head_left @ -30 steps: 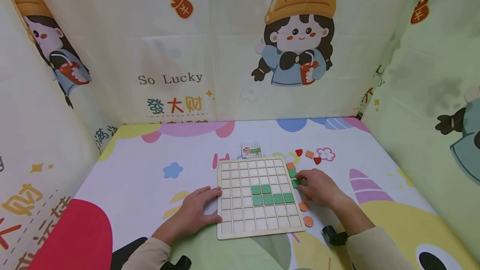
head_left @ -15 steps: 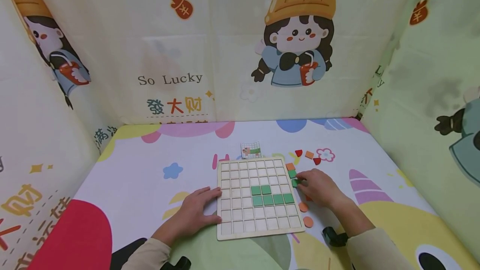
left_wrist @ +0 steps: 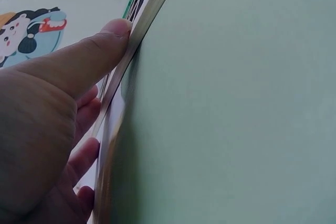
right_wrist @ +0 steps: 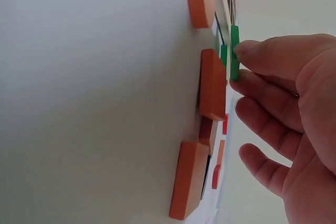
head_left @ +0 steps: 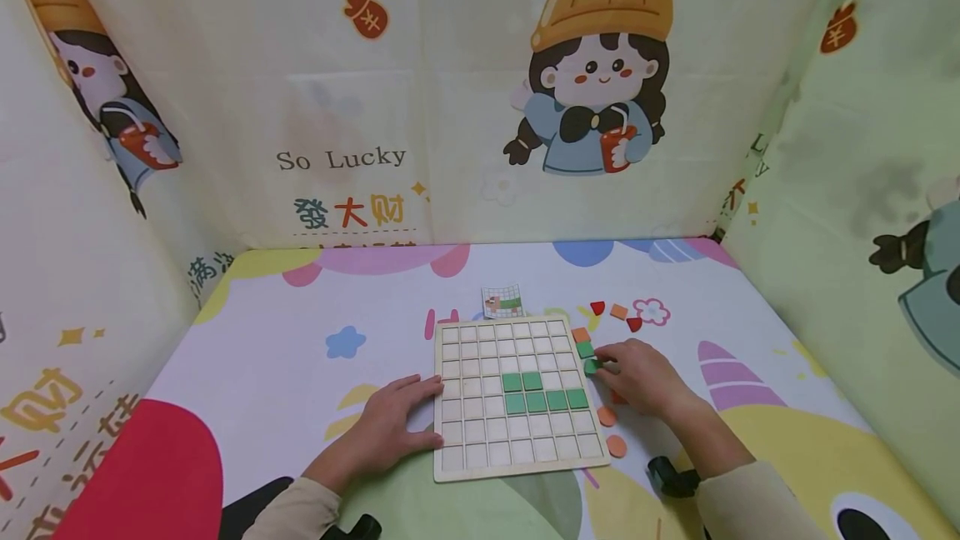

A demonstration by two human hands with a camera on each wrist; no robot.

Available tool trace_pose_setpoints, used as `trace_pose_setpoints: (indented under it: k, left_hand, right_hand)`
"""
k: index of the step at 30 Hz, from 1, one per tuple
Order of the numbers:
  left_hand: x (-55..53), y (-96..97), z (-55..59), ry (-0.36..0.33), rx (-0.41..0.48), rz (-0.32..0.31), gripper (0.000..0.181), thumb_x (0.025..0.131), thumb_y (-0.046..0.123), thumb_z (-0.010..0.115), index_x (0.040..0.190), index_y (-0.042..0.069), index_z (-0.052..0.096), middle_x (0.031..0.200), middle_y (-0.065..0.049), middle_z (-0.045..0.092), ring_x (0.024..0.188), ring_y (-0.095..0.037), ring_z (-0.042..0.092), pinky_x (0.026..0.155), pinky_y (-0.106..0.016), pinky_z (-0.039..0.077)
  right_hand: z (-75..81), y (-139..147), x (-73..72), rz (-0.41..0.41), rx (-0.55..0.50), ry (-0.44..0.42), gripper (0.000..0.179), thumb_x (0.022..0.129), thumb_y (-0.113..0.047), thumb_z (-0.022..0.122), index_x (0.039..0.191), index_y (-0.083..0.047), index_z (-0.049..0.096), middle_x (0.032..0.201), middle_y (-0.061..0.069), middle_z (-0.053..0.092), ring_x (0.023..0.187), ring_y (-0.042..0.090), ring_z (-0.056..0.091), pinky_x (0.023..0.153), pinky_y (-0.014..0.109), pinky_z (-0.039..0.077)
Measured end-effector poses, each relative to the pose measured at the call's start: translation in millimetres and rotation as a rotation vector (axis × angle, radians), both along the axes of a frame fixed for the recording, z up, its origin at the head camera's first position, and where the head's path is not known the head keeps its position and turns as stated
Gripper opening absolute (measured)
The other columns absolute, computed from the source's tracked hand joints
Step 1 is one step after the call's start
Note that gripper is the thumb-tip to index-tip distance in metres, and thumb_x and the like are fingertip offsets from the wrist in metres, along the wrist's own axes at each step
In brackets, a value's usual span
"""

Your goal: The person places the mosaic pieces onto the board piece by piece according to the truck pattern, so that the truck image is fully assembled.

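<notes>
A wooden grid board (head_left: pixel 498 427) lies flat, with several green square tiles (head_left: pixel 535 401) in two adjoining rows of its cells. My left hand (head_left: pixel 386 427) rests at the board's left edge; in the left wrist view its thumb (left_wrist: pixel 107 38) lies against the rim, fingers loosely extended. Just past the right edge, my right hand (head_left: pixel 643 373) pinches one green square tile (right_wrist: pixel 234 51) between thumb and index finger, the tile standing on edge in the right wrist view. Another green tile (head_left: pixel 584 350) lies beside the board, just beyond the held one.
A small picture card (head_left: pixel 502 302) lies behind the board. Orange squares (head_left: pixel 618 311) and red pieces (head_left: pixel 597 307) are scattered at the back right. Orange rounded pieces (head_left: pixel 617 445) lie along the board's right edge; another orange piece (head_left: pixel 617 397) is partly hidden under my right hand.
The green tile at my right fingertips has tipped up a little, and the right hand has shifted slightly to the right. The left hand stays at the board's edge.
</notes>
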State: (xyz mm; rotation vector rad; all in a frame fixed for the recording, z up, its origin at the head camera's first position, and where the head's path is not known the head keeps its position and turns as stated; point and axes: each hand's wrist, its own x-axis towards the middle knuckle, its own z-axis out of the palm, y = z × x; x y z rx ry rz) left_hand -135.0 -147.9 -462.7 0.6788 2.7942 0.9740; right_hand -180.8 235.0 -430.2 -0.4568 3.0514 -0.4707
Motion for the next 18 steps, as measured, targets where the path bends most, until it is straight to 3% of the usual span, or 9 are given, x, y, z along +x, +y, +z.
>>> trace_pose_setpoints:
  k: [18]
  left_hand:
    - [-0.4, 0.1, -0.8, 0.002, 0.005, 0.004, 0.068, 0.081, 0.037, 0.083, 0.138, 0.009, 0.059, 0.147, -0.003, 0.053, 0.138, -0.039, 0.039, 0.107, -0.062, 0.031]
  right_hand:
    - [2.9, -23.1, 2.6, 0.056, -0.03, -0.013, 0.03, 0.087, -0.017, 0.077, 0.115, -0.005, 0.074, 0.102, 0.004, 0.07, 0.096, 0.025, 0.059, 0.083, 0.043, 0.055]
